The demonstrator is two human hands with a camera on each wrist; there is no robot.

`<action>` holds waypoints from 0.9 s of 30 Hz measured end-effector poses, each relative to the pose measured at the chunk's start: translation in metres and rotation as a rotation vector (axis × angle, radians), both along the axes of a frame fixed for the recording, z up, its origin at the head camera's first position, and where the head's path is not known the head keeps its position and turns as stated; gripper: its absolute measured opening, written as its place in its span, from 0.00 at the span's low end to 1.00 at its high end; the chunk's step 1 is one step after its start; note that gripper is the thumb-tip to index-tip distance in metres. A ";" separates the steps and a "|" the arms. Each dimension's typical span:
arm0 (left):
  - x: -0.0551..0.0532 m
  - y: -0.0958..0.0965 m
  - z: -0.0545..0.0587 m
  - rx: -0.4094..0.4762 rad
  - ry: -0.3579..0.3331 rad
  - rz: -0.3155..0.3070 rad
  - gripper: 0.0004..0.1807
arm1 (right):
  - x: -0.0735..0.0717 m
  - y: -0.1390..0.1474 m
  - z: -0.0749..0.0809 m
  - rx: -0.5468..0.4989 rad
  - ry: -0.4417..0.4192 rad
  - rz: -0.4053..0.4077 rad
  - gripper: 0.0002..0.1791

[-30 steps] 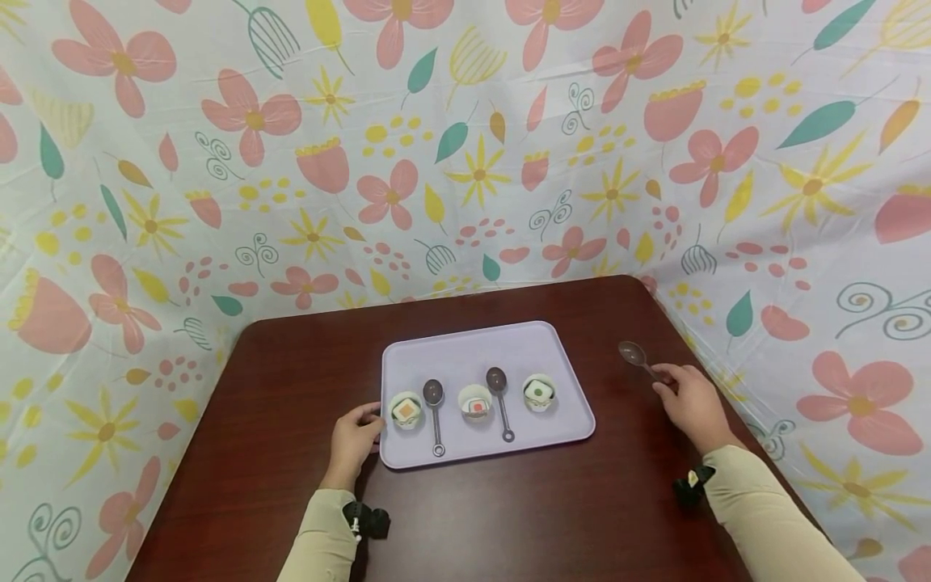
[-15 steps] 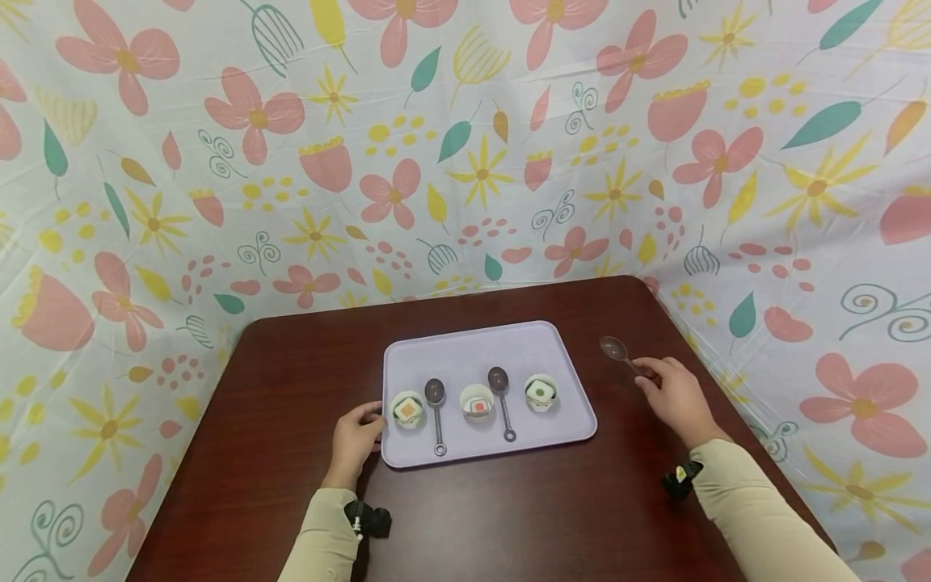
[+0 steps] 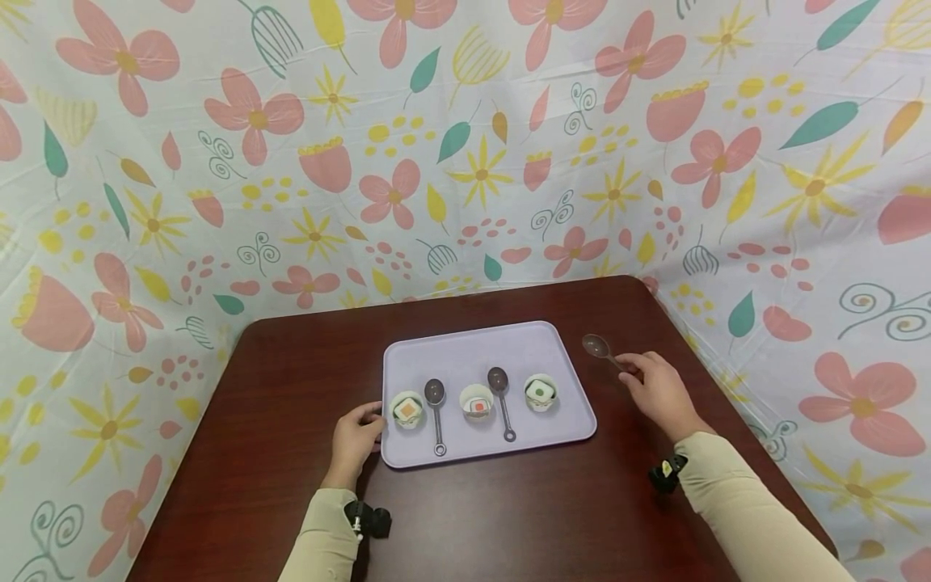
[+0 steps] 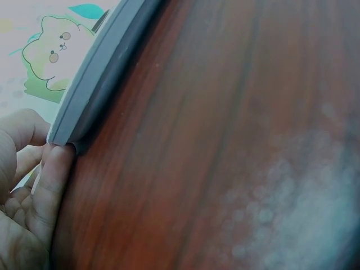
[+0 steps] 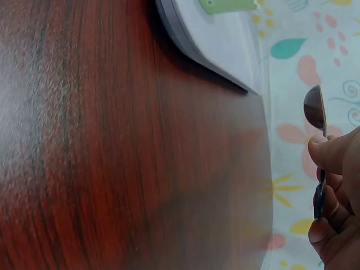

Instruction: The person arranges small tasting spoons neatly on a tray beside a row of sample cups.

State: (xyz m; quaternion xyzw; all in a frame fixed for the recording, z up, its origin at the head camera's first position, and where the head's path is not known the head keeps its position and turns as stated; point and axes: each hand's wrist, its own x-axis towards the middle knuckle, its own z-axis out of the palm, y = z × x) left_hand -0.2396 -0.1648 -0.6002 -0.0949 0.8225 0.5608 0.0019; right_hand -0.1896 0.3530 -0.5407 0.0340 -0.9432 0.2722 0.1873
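My left hand [image 3: 356,440] grips the left edge of a pale lilac tray [image 3: 465,347]; in the left wrist view, thumb and fingers [image 4: 53,185] pinch the rim at a corner. To the tray's right, my right hand [image 3: 662,394] holds a dark spoon [image 3: 596,346] by its handle, bowl pointing toward the back left. The right wrist view shows that spoon [image 5: 316,107] raised off the table. On the tray lie two similar dark spoons, one left [image 3: 435,394] and one right [image 3: 499,380], between three small cups, left [image 3: 407,411], middle [image 3: 476,402] and right [image 3: 541,393].
The cups hold sushi-like pieces with orange, red and green centres. All of this is on a dark red-brown wooden table [image 3: 509,517]. A flower-printed cloth [image 3: 465,162] hangs behind the table and along its sides.
My right hand has moved left with the spoon, bringing it closer to the tray's right edge. The left hand, the tray and what lies on it stay in place.
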 end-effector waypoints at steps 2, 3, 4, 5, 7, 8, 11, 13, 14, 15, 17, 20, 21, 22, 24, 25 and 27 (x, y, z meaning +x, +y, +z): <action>0.000 0.000 0.000 0.000 0.000 -0.004 0.21 | -0.001 -0.003 0.001 0.003 -0.010 0.006 0.16; 0.000 0.000 0.000 -0.001 0.002 -0.006 0.21 | -0.002 -0.004 0.002 0.003 -0.016 0.009 0.16; 0.000 0.000 0.000 -0.002 0.004 -0.007 0.21 | -0.003 -0.005 0.002 0.003 -0.022 0.011 0.16; 0.000 0.000 0.000 -0.002 0.005 -0.007 0.21 | -0.004 -0.007 0.003 0.003 -0.026 0.014 0.16; 0.001 0.000 0.000 -0.001 0.008 -0.006 0.21 | -0.006 -0.009 0.004 0.003 -0.034 0.018 0.16; 0.000 0.000 0.000 -0.002 0.010 -0.006 0.20 | -0.006 -0.011 0.004 0.002 -0.037 0.020 0.16; 0.000 0.001 0.000 -0.001 0.009 -0.001 0.20 | -0.008 -0.015 0.004 0.001 -0.038 0.025 0.16; 0.000 0.001 -0.001 0.003 0.005 -0.001 0.21 | -0.008 -0.017 0.004 0.000 -0.041 0.025 0.16; 0.000 0.001 -0.001 0.006 0.003 0.000 0.21 | -0.009 -0.019 0.005 -0.001 -0.043 0.023 0.16; 0.000 0.001 -0.001 0.009 0.000 0.002 0.21 | -0.009 -0.020 0.005 0.000 -0.045 0.021 0.16; 0.000 0.001 -0.001 0.015 0.000 0.004 0.21 | -0.010 -0.024 0.005 -0.003 -0.052 0.018 0.16; 0.000 0.000 -0.001 0.013 0.004 0.005 0.21 | -0.011 -0.030 0.007 -0.009 -0.064 0.010 0.16; 0.000 0.000 -0.001 0.012 0.004 0.007 0.21 | -0.011 -0.032 0.008 -0.011 -0.071 0.009 0.16; 0.000 0.000 0.000 0.009 0.004 0.008 0.21 | -0.011 -0.034 0.008 -0.013 -0.077 0.007 0.16; 0.001 0.000 0.000 0.005 0.002 0.008 0.21 | -0.011 -0.038 0.008 -0.017 -0.087 0.005 0.16; 0.001 0.000 0.001 0.006 0.000 0.010 0.21 | -0.011 -0.040 0.009 -0.020 -0.090 0.004 0.16; 0.001 0.000 0.001 0.006 0.000 0.006 0.21 | -0.010 -0.043 0.008 -0.027 -0.092 0.001 0.16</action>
